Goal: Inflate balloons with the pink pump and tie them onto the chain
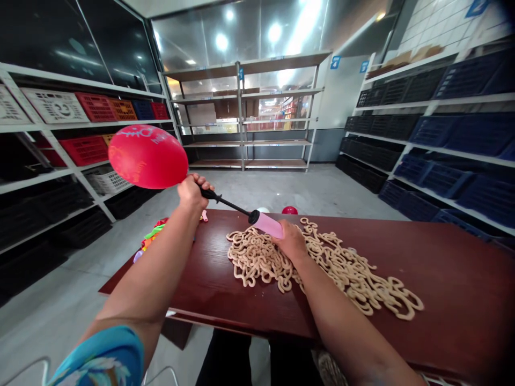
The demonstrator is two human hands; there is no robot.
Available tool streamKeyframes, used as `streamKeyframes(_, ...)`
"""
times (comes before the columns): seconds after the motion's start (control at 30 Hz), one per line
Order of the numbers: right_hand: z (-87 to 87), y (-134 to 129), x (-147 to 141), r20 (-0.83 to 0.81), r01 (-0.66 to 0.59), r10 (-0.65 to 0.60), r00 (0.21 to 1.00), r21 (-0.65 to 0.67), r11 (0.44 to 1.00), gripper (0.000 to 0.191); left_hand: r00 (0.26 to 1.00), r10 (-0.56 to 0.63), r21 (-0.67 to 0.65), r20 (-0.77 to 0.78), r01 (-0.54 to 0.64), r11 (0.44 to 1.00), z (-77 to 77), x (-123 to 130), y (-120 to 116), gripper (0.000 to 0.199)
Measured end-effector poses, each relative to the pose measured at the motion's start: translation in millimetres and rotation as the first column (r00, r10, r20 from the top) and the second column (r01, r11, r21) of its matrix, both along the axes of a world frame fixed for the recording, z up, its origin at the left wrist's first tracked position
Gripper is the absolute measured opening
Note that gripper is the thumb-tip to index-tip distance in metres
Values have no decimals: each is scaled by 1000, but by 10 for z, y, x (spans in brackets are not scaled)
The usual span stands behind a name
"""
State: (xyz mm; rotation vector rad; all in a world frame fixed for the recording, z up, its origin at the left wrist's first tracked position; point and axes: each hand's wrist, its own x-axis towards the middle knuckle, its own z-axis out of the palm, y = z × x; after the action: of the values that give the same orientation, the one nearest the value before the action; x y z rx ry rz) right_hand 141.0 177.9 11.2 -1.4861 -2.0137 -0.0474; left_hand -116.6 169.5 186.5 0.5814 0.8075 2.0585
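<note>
A blown-up red balloon (148, 156) with pale printed marks extends to the left from my left hand (193, 192). That hand is closed round the balloon's neck and the black handle end of a hand balloon pump (269, 224); my fingers hide the joint between them. The pump's thin black rod is drawn out of its pink barrel. My right hand (293, 240) is wrapped round the barrel's lower end. Beneath and beside it lies a heap of tan, curly loops (261, 256) on the dark red-brown table (209, 279); their material is unclear.
Uninflated coloured balloons (152, 232) lie at the table's left edge. Beyond its far edge are a round red thing (289, 210) and a pale one (263, 210). Crate-filled shelves (406, 107) line both sides, and a metal rack (241, 120) stands at the back.
</note>
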Motion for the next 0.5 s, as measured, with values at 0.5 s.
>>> streamKeyframes(0.5,-5,-53,-44,31,-8,10,999,-64,998,38,993,-102,-56,53,105,993,-679,795,74,13)
